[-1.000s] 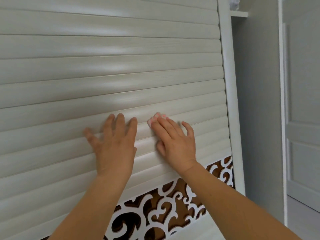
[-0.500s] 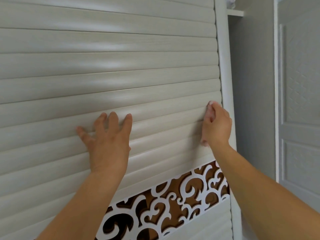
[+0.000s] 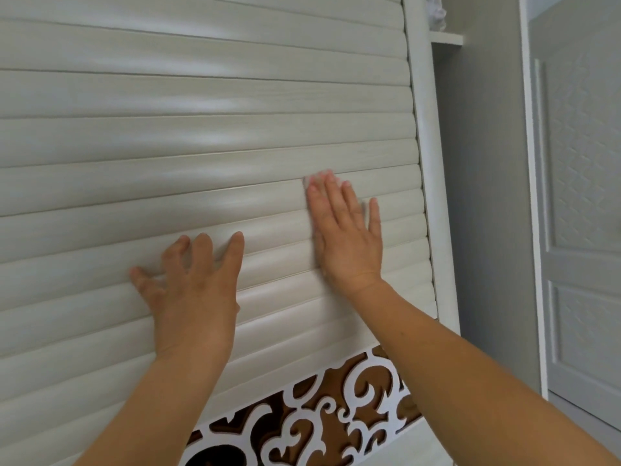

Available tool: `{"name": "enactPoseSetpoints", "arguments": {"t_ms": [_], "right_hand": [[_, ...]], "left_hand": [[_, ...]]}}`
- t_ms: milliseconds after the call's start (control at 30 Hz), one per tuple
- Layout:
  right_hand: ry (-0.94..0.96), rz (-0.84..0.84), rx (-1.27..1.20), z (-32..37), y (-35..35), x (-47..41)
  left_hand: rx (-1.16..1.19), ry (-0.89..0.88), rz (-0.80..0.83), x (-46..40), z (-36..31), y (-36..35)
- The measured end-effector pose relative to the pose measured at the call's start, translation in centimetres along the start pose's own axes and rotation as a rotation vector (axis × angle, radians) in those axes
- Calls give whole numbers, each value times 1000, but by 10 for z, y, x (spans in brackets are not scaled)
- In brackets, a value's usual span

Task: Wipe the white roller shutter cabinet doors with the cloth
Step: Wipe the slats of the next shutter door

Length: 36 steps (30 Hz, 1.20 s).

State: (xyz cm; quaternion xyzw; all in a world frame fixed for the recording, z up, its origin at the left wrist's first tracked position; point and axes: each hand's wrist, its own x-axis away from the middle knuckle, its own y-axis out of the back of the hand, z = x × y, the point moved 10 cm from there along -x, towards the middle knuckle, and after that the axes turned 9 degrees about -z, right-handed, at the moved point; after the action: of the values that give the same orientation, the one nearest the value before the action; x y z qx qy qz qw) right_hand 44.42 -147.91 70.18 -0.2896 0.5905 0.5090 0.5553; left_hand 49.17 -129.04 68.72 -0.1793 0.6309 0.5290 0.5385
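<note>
Mid-wipe: our right hand (image 3: 347,237), fingers straight, presses cloth (image 3: 311,180) on shutter door (image 3: 201,129); left hand (image 3: 193,280), fingers spread, braces slats. Most slats seemingly remain.

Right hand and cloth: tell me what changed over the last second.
The right hand swept the cloth right to the frame, then back left, fingers now straight and pressing it flat. The left hand stayed braced on the slats.

I see the white roller shutter door (image 3: 201,136) closed, its horizontal slats glossy; a pale pinkish cloth (image 3: 314,179), apparently folded small, lies flat against one slat.
</note>
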Motion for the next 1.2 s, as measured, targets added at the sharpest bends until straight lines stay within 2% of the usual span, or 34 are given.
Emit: {"name": "enactPoseSetpoints", "arguments": {"t_ms": [67,367,500,733,1033,1133,1200], "right_hand": [[-103,-10,56,-23,1,-9],[-550,-181,-50,-117,0,-23],[-678,-247,-47,-139,5,-12],[-732,-261,-14,-132,8,7],[-751,-190,41,-118,-1,63],[-762,-135,42,-110,-3,75],[-745,-106,47,-101,-3,80]], "left_hand": [[-3,0,3,0,-2,-1],[-30,-34,-10,-1,-12,-9],[-53,-35,25,0,-10,-10],[-52,-46,7,1,4,-8],[0,-85,-225,4,10,5],[-7,-84,-185,5,13,2],[-16,-74,-83,5,13,2]]}}
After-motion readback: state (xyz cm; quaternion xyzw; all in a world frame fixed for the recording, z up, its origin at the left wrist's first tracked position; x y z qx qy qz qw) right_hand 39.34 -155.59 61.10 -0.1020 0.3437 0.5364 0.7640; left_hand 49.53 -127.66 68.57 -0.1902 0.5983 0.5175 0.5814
